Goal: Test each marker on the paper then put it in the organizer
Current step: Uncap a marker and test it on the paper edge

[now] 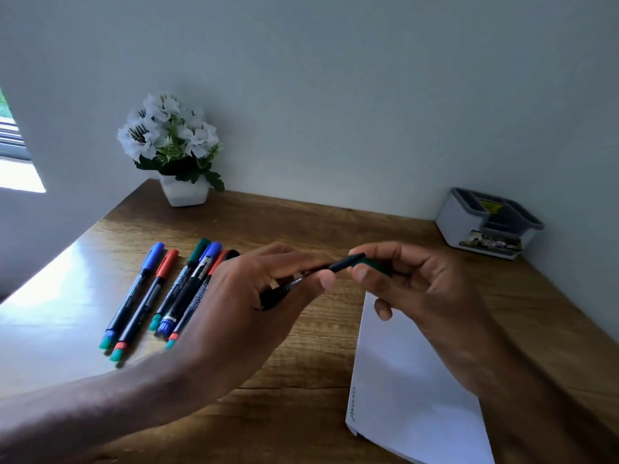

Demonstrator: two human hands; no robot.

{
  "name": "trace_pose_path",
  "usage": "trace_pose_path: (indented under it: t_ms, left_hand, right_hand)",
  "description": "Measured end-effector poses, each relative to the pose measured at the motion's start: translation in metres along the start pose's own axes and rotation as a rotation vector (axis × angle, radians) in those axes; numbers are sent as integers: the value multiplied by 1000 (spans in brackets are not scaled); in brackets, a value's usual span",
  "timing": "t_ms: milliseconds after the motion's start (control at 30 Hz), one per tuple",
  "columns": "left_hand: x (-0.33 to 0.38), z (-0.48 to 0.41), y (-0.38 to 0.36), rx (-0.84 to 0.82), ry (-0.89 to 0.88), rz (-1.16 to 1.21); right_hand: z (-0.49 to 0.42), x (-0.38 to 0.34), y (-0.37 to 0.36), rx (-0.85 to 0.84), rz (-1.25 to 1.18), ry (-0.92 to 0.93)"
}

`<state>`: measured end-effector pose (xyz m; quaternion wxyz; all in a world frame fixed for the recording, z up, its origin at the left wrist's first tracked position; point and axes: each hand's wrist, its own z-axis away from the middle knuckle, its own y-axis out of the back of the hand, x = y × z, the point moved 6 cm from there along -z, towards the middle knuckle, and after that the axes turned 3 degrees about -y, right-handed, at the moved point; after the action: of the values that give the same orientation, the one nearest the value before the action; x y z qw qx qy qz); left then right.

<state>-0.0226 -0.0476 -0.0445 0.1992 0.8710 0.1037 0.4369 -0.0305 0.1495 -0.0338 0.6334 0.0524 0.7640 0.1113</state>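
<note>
Wooden tabletop carries everything you see. Well left of the white paper, a row of capped markers lies side by side, their blue, red and green caps pointing away from you. Further back, a white pot of white flowers stands by the wall. Just left of the paper's far corner, your left hand curls round the dark barrel of one marker, held above the tabletop. Over that same corner, your right hand pinches the green cap at the marker's end; whether it is fully off is unclear. Beyond the paper, to its right against the wall, sits the grey organizer.
</note>
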Motion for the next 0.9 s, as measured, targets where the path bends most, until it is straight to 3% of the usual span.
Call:
trace_pose_path:
  t_ms: [433, 900]
  left_hand:
    - [-5, -2, -2, 3, -39, -74]
    - [-3, 0, -4, -32, -62, -103]
  right_hand:
    - [2, 12, 0, 26, -173, 48]
    - [5, 11, 12, 71, -99, 109]
